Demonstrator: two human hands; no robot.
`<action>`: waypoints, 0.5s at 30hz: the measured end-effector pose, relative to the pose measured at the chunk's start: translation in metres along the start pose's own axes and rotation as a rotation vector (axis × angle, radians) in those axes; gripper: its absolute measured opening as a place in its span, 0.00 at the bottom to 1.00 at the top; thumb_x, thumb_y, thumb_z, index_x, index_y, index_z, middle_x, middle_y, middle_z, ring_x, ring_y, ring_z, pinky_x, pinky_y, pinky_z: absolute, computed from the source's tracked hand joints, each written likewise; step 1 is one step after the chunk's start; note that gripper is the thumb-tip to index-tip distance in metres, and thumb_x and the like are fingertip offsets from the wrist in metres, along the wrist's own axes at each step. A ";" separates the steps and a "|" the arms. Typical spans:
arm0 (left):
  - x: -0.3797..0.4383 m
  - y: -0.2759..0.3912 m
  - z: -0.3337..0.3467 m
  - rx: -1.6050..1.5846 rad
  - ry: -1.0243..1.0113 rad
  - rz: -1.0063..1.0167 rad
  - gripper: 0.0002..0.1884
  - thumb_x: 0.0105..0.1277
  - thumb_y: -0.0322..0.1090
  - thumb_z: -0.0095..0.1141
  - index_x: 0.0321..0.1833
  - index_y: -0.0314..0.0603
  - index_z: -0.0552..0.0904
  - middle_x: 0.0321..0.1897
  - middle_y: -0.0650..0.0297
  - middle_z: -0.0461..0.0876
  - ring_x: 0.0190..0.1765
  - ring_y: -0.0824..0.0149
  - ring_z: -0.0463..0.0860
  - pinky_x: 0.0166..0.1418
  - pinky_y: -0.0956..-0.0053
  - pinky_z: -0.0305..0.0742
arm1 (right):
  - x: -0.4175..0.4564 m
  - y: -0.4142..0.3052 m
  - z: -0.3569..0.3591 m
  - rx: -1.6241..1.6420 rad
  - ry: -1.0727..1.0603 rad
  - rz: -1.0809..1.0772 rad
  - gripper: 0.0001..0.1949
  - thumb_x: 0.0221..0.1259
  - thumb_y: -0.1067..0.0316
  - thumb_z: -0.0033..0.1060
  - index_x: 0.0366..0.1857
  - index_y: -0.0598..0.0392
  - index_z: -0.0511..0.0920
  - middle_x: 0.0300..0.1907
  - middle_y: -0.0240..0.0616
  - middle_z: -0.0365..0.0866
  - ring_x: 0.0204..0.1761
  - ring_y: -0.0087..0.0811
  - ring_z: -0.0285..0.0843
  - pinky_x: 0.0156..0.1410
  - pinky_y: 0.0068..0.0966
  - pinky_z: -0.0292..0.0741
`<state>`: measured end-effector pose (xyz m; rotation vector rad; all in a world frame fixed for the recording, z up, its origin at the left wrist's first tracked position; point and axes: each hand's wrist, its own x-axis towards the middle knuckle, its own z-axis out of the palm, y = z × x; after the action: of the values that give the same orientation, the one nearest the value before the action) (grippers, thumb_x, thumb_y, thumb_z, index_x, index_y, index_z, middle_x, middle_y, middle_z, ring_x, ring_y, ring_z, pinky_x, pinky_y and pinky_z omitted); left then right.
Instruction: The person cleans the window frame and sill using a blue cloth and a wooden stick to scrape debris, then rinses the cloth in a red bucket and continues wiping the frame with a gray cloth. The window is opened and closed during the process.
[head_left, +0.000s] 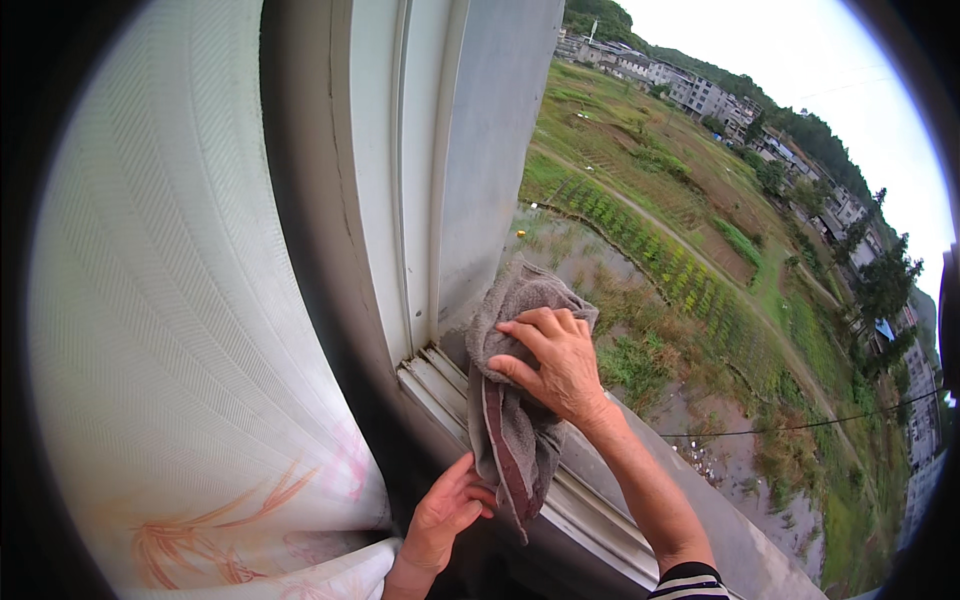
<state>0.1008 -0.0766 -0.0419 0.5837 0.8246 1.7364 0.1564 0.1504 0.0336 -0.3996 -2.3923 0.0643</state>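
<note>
My right hand (559, 360) grips a grey terry towel (517, 300), its thumb and fingers spread over the bunched upper part. A maroon band (504, 442) runs down the towel's hanging end. The towel lies over the white window track (442, 382) and the outer sill, at the corner by the upright window frame (420, 225). Just below, my left hand (450, 506) has its fingers apart, beside the hanging towel edge and the inner edge of the track. Whether its fingertips touch the towel I cannot tell.
A pale curtain (187, 300) with orange leaf prints hangs at the left, its lower fold by my left wrist. The window opening is at the right, beyond the concrete outer sill (675, 487). Far below lie fields (675, 255) and water; a dark cable (795, 427) crosses outside.
</note>
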 end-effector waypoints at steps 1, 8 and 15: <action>0.001 -0.001 0.000 -0.005 0.023 -0.011 0.35 0.61 0.34 0.56 0.71 0.37 0.57 0.58 0.56 0.72 0.51 0.66 0.76 0.54 0.72 0.72 | -0.014 0.004 0.026 0.008 -0.132 0.011 0.18 0.51 0.48 0.64 0.41 0.46 0.81 0.41 0.34 0.76 0.47 0.37 0.70 0.51 0.33 0.65; -0.013 -0.005 -0.012 -0.010 0.136 -0.016 0.30 0.63 0.36 0.54 0.68 0.38 0.63 0.54 0.53 0.75 0.46 0.65 0.79 0.47 0.75 0.73 | -0.031 0.069 0.032 -0.094 -0.221 0.224 0.12 0.52 0.55 0.63 0.33 0.51 0.80 0.35 0.43 0.74 0.41 0.44 0.72 0.45 0.37 0.72; -0.042 0.000 -0.039 0.041 0.243 -0.035 0.23 0.67 0.41 0.49 0.61 0.38 0.70 0.52 0.47 0.77 0.39 0.68 0.80 0.42 0.78 0.73 | -0.055 0.110 -0.079 0.329 0.221 0.931 0.17 0.60 0.54 0.59 0.26 0.60 0.75 0.21 0.25 0.67 0.26 0.17 0.59 0.30 0.22 0.61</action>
<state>0.0851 -0.1258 -0.0661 0.3870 1.0360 1.7832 0.2766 0.2332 0.0412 -1.2402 -1.7524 0.7709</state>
